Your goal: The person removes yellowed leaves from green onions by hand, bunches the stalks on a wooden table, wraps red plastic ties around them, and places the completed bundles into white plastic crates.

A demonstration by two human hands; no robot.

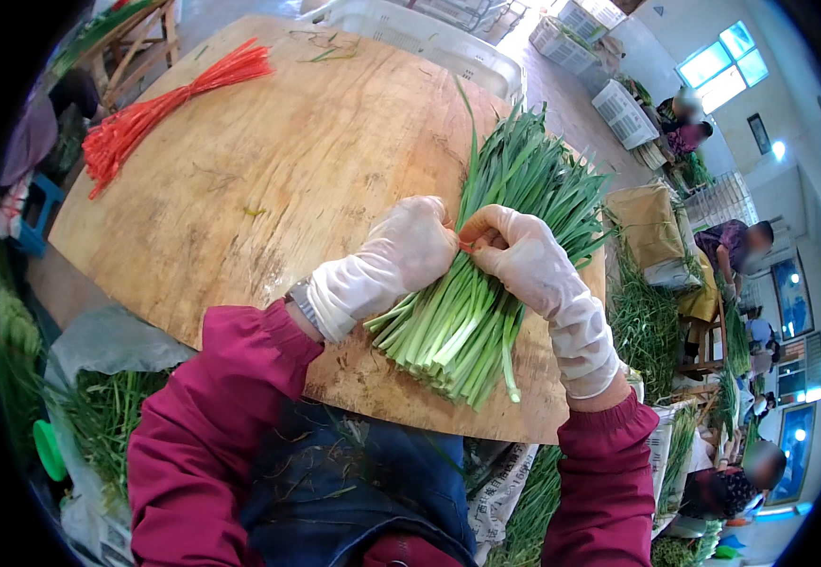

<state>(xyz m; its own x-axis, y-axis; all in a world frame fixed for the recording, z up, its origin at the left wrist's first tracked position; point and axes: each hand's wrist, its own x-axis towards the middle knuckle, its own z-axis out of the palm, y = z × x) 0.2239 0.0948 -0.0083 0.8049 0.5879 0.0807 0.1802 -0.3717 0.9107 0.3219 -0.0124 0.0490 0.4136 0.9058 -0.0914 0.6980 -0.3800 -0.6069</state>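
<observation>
A thick bundle of garlic chives (514, 180) lies on the wooden board, its leafy green ends pointing away and its pale cut stems (444, 331) toward me. Above its middle, both hands in whitish gloves meet and pinch a thin red tie strip (465, 248). My left hand (409, 244) is closed on the strip from the left, resting against the bundle. My right hand (527, 257) pinches the strip between thumb and forefinger from the right. Whether the strip runs all the way around beneath the bundle is hidden.
A bunch of red tie strips (146, 118) lies at the board's (288, 161) far left. A white plastic crate (410, 38) stands beyond the board. Loose greens fill a plastic-lined container (113, 406) at left and heaps (642, 331) at right. Several people work farther right.
</observation>
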